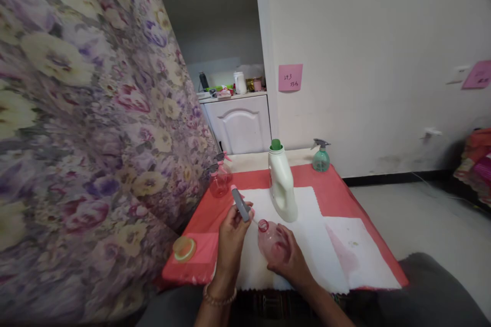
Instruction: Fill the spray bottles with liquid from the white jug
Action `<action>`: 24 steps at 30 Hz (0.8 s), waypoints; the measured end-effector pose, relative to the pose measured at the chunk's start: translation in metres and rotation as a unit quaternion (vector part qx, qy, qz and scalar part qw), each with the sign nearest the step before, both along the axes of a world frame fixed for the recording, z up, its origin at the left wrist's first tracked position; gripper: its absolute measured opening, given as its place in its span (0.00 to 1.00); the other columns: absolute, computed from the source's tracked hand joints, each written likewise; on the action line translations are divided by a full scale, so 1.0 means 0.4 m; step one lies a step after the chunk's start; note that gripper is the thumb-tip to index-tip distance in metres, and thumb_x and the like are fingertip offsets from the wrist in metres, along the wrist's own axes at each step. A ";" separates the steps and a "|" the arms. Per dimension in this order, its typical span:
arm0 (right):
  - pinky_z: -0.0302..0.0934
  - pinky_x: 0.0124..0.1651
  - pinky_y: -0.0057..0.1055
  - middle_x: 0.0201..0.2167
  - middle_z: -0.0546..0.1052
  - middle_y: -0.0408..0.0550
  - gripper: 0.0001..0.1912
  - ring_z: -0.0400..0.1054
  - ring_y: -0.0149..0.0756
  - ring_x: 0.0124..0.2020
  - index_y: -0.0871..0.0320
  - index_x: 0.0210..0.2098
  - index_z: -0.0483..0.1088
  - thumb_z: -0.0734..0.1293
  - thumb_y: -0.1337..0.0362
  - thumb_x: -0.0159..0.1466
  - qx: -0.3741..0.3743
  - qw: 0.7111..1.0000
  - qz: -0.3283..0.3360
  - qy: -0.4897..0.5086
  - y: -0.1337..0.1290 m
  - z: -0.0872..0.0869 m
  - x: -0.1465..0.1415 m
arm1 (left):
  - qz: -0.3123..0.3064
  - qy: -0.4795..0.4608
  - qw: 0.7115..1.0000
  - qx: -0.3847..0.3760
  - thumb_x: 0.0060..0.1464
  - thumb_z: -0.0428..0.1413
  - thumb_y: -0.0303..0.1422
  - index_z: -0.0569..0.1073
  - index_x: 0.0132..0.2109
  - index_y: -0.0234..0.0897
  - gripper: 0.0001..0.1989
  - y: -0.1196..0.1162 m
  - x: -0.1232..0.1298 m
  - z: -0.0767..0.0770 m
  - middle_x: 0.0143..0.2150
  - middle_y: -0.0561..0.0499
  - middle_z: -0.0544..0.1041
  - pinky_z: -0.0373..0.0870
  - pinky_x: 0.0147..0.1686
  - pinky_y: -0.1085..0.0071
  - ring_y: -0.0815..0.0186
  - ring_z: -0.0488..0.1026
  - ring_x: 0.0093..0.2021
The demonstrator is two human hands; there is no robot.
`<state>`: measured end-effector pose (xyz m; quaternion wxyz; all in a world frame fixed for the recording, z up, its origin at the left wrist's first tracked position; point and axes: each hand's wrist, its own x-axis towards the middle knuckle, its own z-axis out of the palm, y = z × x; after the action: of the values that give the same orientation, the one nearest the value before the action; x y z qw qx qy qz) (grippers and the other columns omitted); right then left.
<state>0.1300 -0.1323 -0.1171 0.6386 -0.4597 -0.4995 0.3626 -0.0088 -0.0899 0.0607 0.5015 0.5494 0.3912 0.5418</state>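
Head view: bottle (270,245) and sprayer (240,205) held close, not joined

Take all clock positions from the bottle. Find it pink, translucent, above the white cloth (310,209), tilted, with open neck (263,225) toward 11 o'clock. Cannot confirm contact with the cloth beneath. Note right hand (293,259) at 4 o'clock, fingers wrapped around the bottle's body. Note left hand (232,225) at 10 o'clock, grasping the grey sprayer, with pink tip toward 11. Observe a thin, pale tube (254,220) between sprayer and neck; cannot verify entry into the neck at such small size.

Judge the step in hand as handling of sprayer and tube at the open neck, with threads not engaged. Cannot establish insertion or withdrawal. Rate the next move as calling for a steady bottle, the tube kept in line with the neck, and no sideways load. Regard the tilt as a spill risk in case of liquid inside; cannot read a fill level.

Log also: white jug (283,189) at 12 o'clock, standing, with green spout (275,144); green spray (321,161) at 1; stained sheet (372,255) at 3; round item (179,249) at 9, on the red cloth (203,219); two pink sprays (219,187) between 10 and 11, beyond the left hand.
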 end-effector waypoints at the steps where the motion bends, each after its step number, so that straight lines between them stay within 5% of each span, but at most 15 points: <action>1: 0.52 0.64 0.48 0.62 0.63 0.51 0.50 0.56 0.49 0.63 0.48 0.61 0.53 0.77 0.68 0.43 -0.002 1.000 -0.001 -0.003 0.000 0.002 0.000 | -0.001 0.010 1.000 0.005 0.48 0.64 0.37 0.75 0.45 0.38 0.17 0.000 -0.007 0.009 0.48 0.47 0.77 0.67 0.49 0.68 0.62 0.73 0.48; 8: 0.55 0.63 0.46 0.62 0.63 0.50 0.49 0.57 0.49 0.63 0.48 0.60 0.54 0.75 0.70 0.42 -0.020 1.000 -0.013 -0.006 -0.005 0.021 0.001 | -0.041 -0.006 0.999 0.020 0.54 0.60 0.36 0.73 0.49 0.38 0.16 -0.020 -0.045 0.055 0.46 0.49 0.76 0.65 0.33 0.75 0.73 0.67 0.30; 17: 0.55 0.63 0.47 0.62 0.64 0.49 0.49 0.58 0.50 0.63 0.47 0.60 0.55 0.75 0.70 0.42 -0.019 1.000 -0.019 -0.004 -0.008 0.018 0.001 | 0.040 -0.059 0.996 0.049 0.51 0.61 0.38 0.73 0.45 0.37 0.16 -0.054 -0.075 0.082 0.36 0.52 0.76 0.68 0.39 0.71 0.70 0.70 0.31; 24: 0.57 0.62 0.47 0.61 0.64 0.49 0.48 0.57 0.50 0.63 0.47 0.59 0.56 0.75 0.71 0.41 -0.029 0.999 -0.018 0.012 -0.012 0.032 -0.002 | 0.083 -0.024 0.992 0.094 0.51 0.61 0.37 0.73 0.47 0.40 0.16 -0.081 -0.106 0.140 0.46 0.51 0.76 0.70 0.37 0.73 0.71 0.72 0.32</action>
<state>0.1293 -0.1371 -0.1042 0.6377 -0.4824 -0.4726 0.3706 -0.0514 -0.1224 0.1168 0.4105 0.5466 0.3704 0.6290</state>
